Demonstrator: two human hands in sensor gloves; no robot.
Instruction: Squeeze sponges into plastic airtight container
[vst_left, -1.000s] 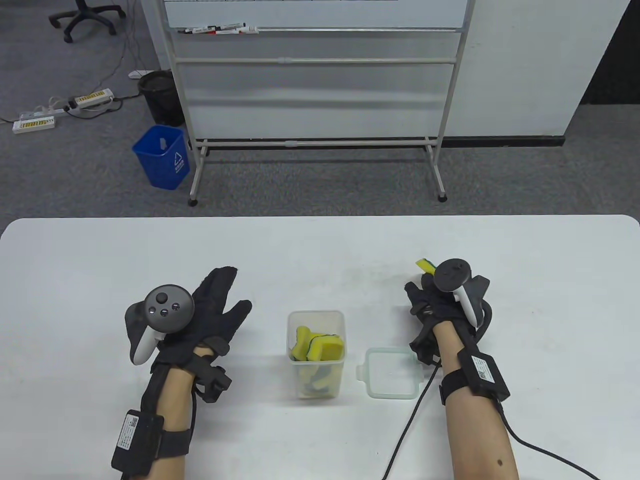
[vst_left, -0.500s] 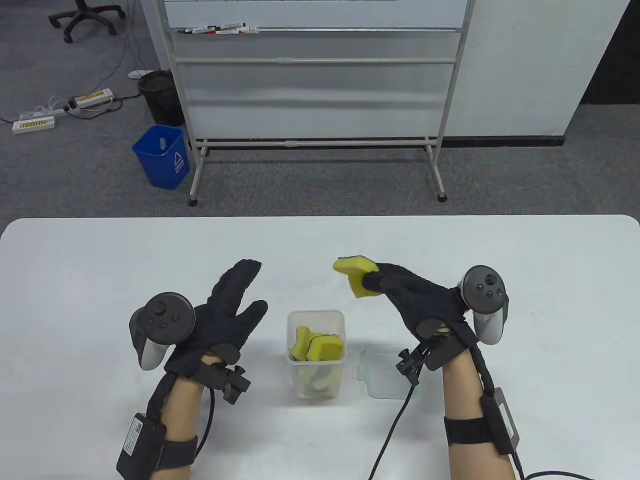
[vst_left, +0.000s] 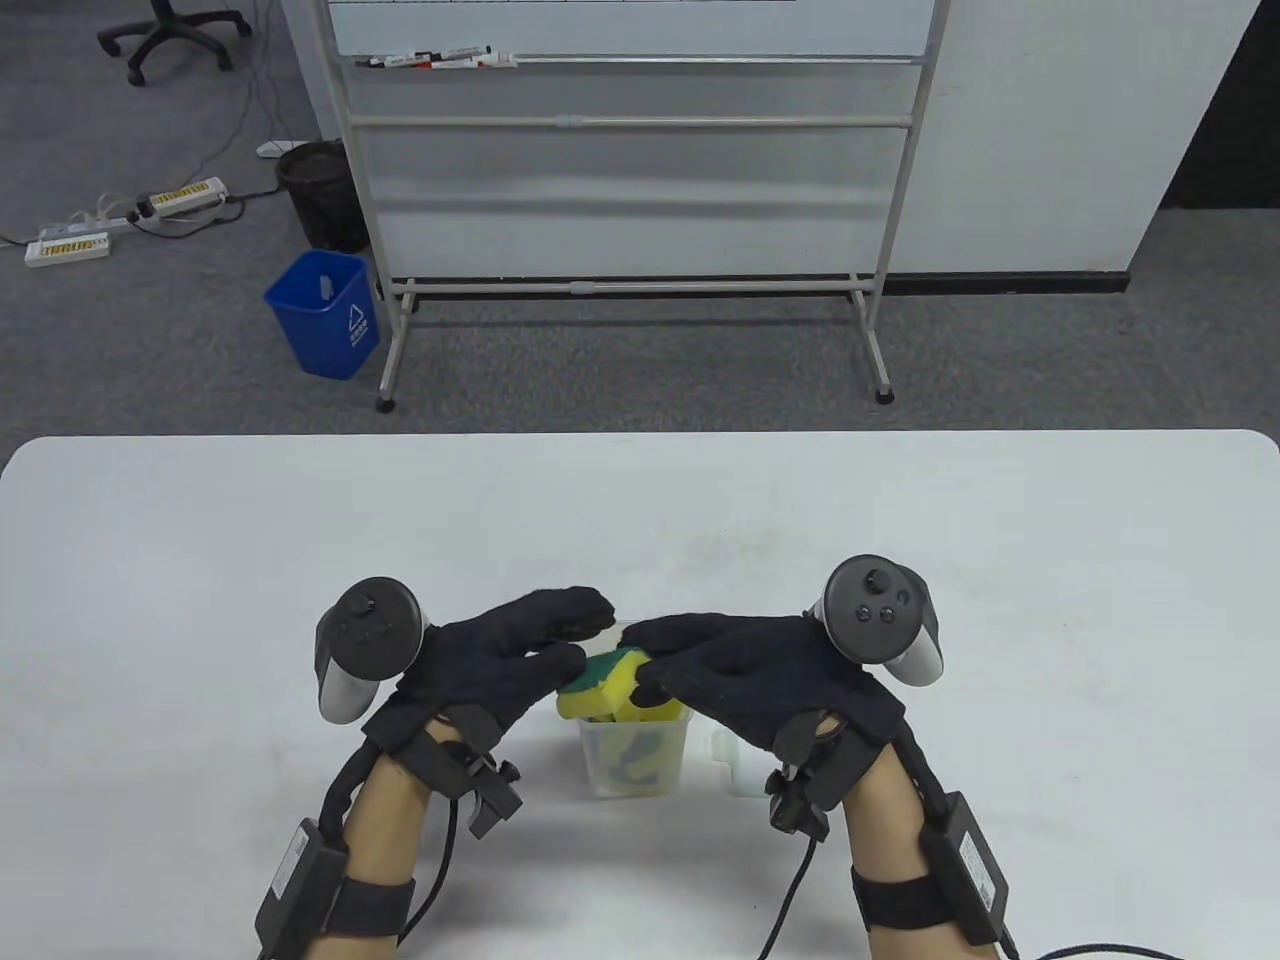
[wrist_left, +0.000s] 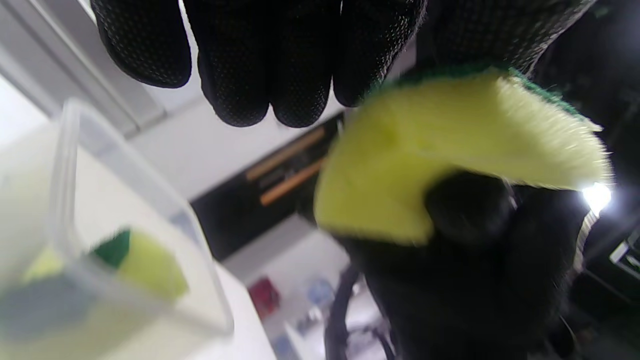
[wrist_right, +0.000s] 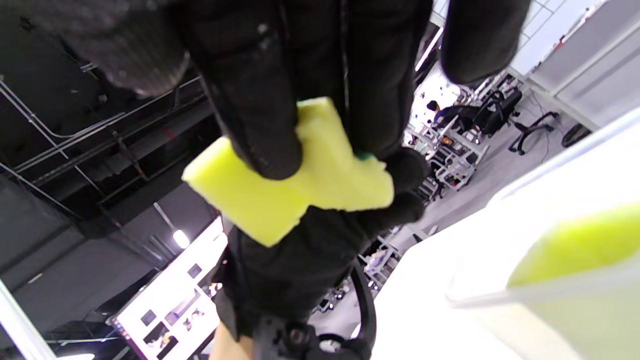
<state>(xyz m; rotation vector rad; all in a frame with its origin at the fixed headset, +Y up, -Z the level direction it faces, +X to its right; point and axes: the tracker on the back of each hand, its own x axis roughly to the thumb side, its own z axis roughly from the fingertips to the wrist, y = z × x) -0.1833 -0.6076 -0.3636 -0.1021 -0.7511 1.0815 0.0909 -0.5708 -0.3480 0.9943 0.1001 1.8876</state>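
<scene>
Both hands are covered by black knit gloves; a fine dotted texture is seen on the left hand (vst_left: 500, 650) fingertips (wrist_left: 240, 75) in the left wrist view. A dark grey round-topped tracker (vst_left: 365, 640) with small buttons and a light grey handle is strapped to the back of the left hand; a matching tracker (vst_left: 880, 615) is carried on the right hand (vst_left: 760, 675). Black brackets with small clamps are fitted at both wrists. Bare skin is shown on both forearms. Black boxes with white labels are held by black straps on the left forearm (vst_left: 300, 885) and right forearm (vst_left: 975, 870). Black cables are run from each wrist.
</scene>
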